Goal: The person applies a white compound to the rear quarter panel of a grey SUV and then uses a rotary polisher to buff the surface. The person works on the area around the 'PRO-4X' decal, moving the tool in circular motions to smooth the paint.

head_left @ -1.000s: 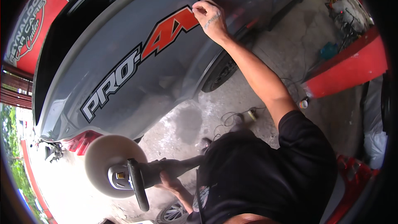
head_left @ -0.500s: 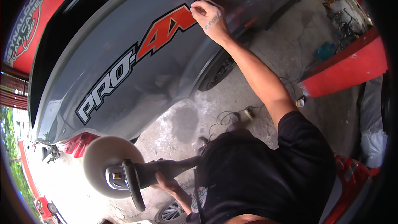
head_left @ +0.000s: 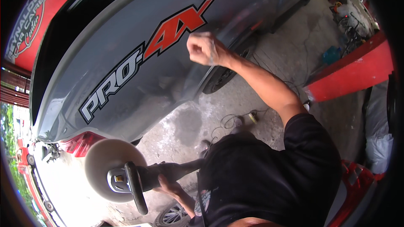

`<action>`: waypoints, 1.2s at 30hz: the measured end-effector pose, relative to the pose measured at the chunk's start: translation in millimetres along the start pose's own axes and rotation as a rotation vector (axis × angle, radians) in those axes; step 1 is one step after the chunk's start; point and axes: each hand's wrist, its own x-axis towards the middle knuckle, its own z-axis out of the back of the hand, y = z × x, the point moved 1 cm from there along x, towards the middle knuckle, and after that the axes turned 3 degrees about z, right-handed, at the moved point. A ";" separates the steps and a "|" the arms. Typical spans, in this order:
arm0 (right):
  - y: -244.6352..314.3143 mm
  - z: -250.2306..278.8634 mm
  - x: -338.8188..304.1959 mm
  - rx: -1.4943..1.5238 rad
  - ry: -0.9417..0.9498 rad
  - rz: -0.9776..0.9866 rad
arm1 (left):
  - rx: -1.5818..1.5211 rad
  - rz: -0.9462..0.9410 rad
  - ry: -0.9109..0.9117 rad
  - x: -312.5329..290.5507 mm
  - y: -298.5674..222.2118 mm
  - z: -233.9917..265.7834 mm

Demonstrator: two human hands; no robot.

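Observation:
My left hand (head_left: 169,186) is wrapped round the black body of a power polisher (head_left: 153,176) at the lower left. The polisher's round, pale brown pad (head_left: 99,168) sits apart from the vehicle, and a black loop handle crosses its head. My right hand (head_left: 204,49), slightly blurred, is closed with its fingers curled in. It hovers just below a large orange and silver decal (head_left: 176,29) on the grey vehicle side panel (head_left: 164,75). Whether anything is inside those fingers is hidden.
A red tail light (head_left: 82,143) is at the panel's lower left, and a wheel (head_left: 221,80) stands beneath its right part. Thin cord (head_left: 229,120) lies on the concrete floor. A red block-like beam (head_left: 349,69) and clutter (head_left: 351,25) are at the right.
My right hand has come away from the decal's right end, down toward me, and its fingers have curled in more. My left hand and the polisher have barely moved.

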 end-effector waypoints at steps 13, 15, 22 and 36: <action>-17.4 6.7 0.3 -0.606 -0.365 0.049 | 0.028 -0.067 0.069 0.9 1.2 1.6; -7.2 -4.3 -14.8 -0.503 -0.131 0.152 | 0.054 -0.113 0.089 1.9 0.7 -3.8; -32.9 28.6 8.8 -0.219 -0.598 -0.111 | 0.033 -0.093 0.172 0.5 -0.7 -5.2; -50.0 27.4 36.6 -0.678 -0.460 -0.027 | 0.080 -0.074 0.073 -10.2 -7.8 -12.8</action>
